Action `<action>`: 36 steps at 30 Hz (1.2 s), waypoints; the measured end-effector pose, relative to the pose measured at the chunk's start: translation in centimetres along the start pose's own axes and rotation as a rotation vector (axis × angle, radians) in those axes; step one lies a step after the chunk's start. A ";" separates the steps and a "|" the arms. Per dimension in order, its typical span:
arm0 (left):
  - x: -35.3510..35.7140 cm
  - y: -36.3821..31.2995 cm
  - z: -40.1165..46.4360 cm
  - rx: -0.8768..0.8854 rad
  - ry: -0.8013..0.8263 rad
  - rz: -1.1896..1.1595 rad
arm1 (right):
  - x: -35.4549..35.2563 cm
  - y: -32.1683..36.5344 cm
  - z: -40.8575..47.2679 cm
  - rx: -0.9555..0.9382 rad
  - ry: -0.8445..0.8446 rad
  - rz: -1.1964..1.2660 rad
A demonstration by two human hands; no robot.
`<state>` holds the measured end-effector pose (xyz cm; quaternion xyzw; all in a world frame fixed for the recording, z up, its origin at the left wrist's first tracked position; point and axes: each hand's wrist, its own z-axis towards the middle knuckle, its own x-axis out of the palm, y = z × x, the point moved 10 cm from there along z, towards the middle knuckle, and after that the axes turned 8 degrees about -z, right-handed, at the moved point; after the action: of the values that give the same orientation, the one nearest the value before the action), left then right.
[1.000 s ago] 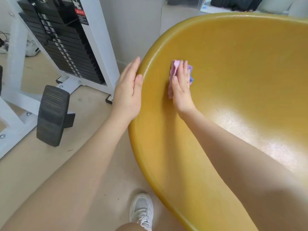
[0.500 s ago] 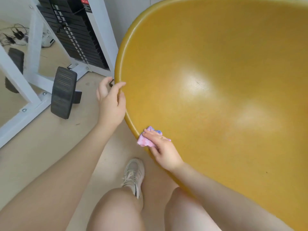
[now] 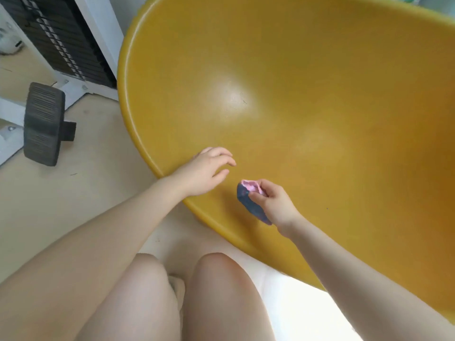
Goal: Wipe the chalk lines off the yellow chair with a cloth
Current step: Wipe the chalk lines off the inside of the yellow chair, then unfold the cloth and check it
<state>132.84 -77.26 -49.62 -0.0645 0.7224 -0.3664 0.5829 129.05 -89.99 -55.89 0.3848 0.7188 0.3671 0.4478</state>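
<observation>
A black foot pad (image 3: 45, 124) stands on the floor at far left. Over the yellow chair (image 3: 307, 99), the left hand (image 3: 204, 173) hovers loosely curled, holding nothing. Just beside it, the right hand (image 3: 273, 204) pinches the bunched cloth (image 3: 248, 200), which sticks out leftward above the seat's near rim.

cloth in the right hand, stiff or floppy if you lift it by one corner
Probably floppy: the cloth is bunched and folded in the right hand, its lower end drooping past the wrist. Likely light, since a fingertip pinch holds it. It may slide easily on the chair, whose surface looks glossy.
</observation>
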 end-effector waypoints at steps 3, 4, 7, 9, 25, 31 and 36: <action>2.5 -0.2 2.3 0.029 0.140 -0.158 | -1.2 -0.9 0.8 0.118 -0.109 0.135; 3.1 0.0 2.9 0.010 0.200 -0.204 | -1.3 -1.0 1.0 0.160 -0.135 0.213; 3.3 0.3 4.0 -0.105 0.288 -0.359 | -1.1 -0.4 0.9 0.265 -0.140 0.442; 2.8 -0.1 4.1 -0.182 0.387 -0.471 | -1.8 1.2 0.1 0.320 -0.158 0.549; -19.5 -20.0 0.9 -0.204 0.667 -0.607 | -16.2 28.2 -18.2 0.373 -0.400 0.214; -19.4 -26.3 -1.9 -0.164 0.782 -0.528 | -18.3 31.4 -26.4 0.361 -0.591 0.123; -14.3 -33.6 -5.6 -0.117 0.882 -0.565 | -20.7 29.4 -35.9 0.446 -0.837 0.051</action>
<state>121.09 -91.57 -17.61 -0.1289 0.8728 -0.4606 0.0973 108.61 -102.03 -10.92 0.6039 0.5282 0.0281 0.5963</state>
